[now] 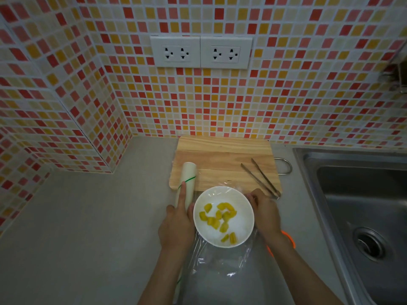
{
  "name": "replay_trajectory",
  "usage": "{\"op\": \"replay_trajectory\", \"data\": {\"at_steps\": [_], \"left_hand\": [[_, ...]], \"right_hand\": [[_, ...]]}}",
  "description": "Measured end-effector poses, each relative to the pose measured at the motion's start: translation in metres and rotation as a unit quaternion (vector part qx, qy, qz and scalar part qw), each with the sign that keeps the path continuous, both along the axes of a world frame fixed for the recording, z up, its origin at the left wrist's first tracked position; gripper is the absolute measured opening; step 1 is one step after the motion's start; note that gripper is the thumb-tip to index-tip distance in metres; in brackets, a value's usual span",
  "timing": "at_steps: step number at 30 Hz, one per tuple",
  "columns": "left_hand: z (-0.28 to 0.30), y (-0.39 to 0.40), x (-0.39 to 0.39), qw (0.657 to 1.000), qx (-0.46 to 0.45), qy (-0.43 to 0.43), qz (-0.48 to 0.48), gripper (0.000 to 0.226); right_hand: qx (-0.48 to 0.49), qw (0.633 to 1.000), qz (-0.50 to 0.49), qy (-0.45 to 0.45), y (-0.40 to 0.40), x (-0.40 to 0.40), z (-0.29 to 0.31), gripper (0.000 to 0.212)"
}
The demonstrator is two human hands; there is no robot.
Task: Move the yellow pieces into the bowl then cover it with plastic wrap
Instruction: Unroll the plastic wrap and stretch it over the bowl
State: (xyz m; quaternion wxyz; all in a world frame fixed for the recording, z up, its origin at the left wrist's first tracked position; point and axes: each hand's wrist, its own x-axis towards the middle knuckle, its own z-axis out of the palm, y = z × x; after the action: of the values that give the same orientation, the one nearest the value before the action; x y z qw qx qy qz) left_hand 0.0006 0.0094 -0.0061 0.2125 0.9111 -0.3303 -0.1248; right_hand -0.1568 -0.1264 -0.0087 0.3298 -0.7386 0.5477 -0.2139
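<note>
1. Yellow pieces (220,219) all in bowl (223,216), near edge of bench (88,216).
2. Left hand (176,225) presses wrap roll (186,188), forefinger straight; right hand (264,213) pinches plastic wrap (222,264).
3. Risk: film clings to itself, or the tug drags the bowl.

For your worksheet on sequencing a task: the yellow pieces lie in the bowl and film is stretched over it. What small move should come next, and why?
Probably tear the plastic wrap free of the roll. The yellow pieces are already in the bowl, the left hand rests on the roll, the right hand pinches film at the rim, and the sheet looks still joined.
</note>
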Motion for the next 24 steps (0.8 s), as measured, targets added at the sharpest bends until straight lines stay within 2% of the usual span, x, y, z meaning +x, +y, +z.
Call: {"op": "replay_trajectory", "data": {"at_steps": [3, 5, 8, 10, 14, 16, 18, 19, 21, 24], "left_hand": [[0.000, -0.001, -0.001, 1.000, 0.005, -0.004, 0.002, 0.057], [0.001, -0.001, -0.001, 1.000, 0.008, -0.006, 0.002, 0.056], [0.002, 0.000, -0.001, 1.000, 0.012, -0.004, -0.002, 0.056], [0.003, -0.001, 0.000, 1.000, 0.013, 0.003, -0.001, 0.056], [0.004, 0.002, 0.001, 1.000, -0.002, 0.012, -0.005, 0.057], [0.004, 0.002, 0.001, 1.000, -0.009, 0.018, -0.006, 0.057], [0.004, 0.002, 0.001, 1.000, -0.010, 0.020, -0.007, 0.057], [0.004, 0.002, 0.001, 1.000, -0.010, 0.020, -0.008, 0.057], [0.004, 0.002, 0.001, 1.000, -0.009, 0.017, -0.009, 0.057], [0.004, 0.003, 0.002, 1.000, -0.007, 0.015, -0.006, 0.056]], "right_hand": [[-0.002, 1.000, 0.002, -0.012, -0.001, 0.000, -0.001, 0.019], [0.005, 1.000, 0.004, 0.010, -0.001, 0.002, -0.002, 0.015], [0.053, 0.998, -0.031, -0.009, 0.001, 0.004, -0.001, 0.041], [0.043, 0.999, -0.015, -0.003, 0.000, 0.002, -0.004, 0.046], [-0.048, 0.983, 0.090, 0.152, -0.011, -0.006, -0.002, 0.021], [-0.089, 0.991, 0.052, 0.085, -0.021, -0.009, 0.005, 0.015], [-0.110, 0.992, 0.028, -0.052, -0.026, -0.007, 0.018, 0.009], [-0.091, 0.988, 0.052, -0.115, -0.026, -0.003, 0.024, 0.011], [0.021, 0.969, 0.132, -0.210, -0.020, 0.010, 0.033, 0.020], [0.151, 0.943, 0.159, -0.252, -0.013, 0.027, 0.031, 0.029]]}}
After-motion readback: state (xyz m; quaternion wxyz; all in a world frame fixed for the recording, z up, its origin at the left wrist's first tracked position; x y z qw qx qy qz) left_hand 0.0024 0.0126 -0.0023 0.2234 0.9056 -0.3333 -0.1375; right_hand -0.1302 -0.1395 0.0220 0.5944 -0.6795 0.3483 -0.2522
